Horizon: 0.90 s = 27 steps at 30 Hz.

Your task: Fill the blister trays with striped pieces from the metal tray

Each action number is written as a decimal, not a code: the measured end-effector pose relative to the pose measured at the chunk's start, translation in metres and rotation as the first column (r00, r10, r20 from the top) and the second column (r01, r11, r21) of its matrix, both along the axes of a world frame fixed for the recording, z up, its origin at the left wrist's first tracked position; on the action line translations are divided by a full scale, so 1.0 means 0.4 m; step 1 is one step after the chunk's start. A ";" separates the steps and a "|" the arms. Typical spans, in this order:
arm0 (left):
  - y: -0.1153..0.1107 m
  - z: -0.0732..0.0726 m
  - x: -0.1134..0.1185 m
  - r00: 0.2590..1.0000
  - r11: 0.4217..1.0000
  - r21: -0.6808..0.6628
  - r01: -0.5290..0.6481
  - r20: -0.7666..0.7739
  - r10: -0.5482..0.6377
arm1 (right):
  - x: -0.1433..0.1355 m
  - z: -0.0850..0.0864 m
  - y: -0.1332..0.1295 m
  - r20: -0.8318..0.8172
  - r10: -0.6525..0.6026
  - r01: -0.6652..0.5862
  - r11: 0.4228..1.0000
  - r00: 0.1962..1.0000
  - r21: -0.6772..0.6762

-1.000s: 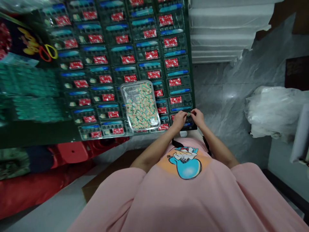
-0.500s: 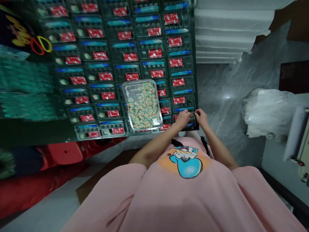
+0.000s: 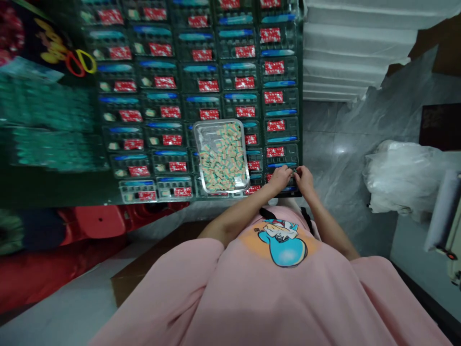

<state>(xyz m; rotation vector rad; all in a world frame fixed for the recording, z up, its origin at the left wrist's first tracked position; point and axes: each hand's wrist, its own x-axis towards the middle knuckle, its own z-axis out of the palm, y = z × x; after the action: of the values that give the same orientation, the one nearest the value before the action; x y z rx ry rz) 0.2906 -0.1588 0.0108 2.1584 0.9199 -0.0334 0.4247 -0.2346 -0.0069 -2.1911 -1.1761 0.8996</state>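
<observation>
While the left hand (image 3: 281, 178) and right hand (image 3: 304, 179) nearly meet right of the tub (image 3: 210, 137), fingertips bunched around a small piece (image 3: 294, 172), whether each grips it cannot be told. Striped pieces (image 3: 226, 166) fill much of the tub; around it, trays (image 3: 290, 126) hold pens (image 3: 281, 140) and red packets (image 3: 275, 152).

A piece (image 3: 294, 172) between our left hand (image 3: 281, 178) and right hand (image 3: 305, 179) too small for us to make out, a red packet (image 3: 268, 178) mostly hidden behind the left hand, trays (image 3: 257, 158) partly covered by our clear container (image 3: 207, 135), teal packs (image 3: 54, 149) blurred, cut by the left edge
</observation>
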 end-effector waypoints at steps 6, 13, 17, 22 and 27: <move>-0.009 0.055 -0.107 0.986 0.999 0.018 -0.040 0.161 0.037 | -0.020 0.049 0.023 0.036 0.001 -0.005 0.992 0.999 0.127; 0.040 0.080 -0.409 0.886 0.887 0.049 -0.459 0.103 0.453 | -0.225 0.088 0.174 -0.126 0.401 -0.370 0.905 0.908 0.210; 0.148 0.069 -0.570 0.721 0.708 0.169 -0.685 0.019 0.693 | -0.344 0.085 0.258 -0.157 0.531 -0.492 0.839 0.833 0.230; 0.284 0.037 -0.658 0.667 0.660 0.254 -0.707 -0.073 0.742 | -0.429 0.058 0.356 -0.127 0.553 -0.520 0.825 0.823 0.221; 0.335 0.010 -0.661 0.758 0.776 0.251 -0.578 -0.185 0.625 | -0.505 0.032 0.464 -0.080 0.551 -0.529 0.825 0.830 0.198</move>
<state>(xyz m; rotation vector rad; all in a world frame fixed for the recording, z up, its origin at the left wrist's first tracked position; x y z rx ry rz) 0.0264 -0.0249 0.0148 1.9352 1.8102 0.0948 0.2229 -0.0488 0.0059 -1.6459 -1.7801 1.1010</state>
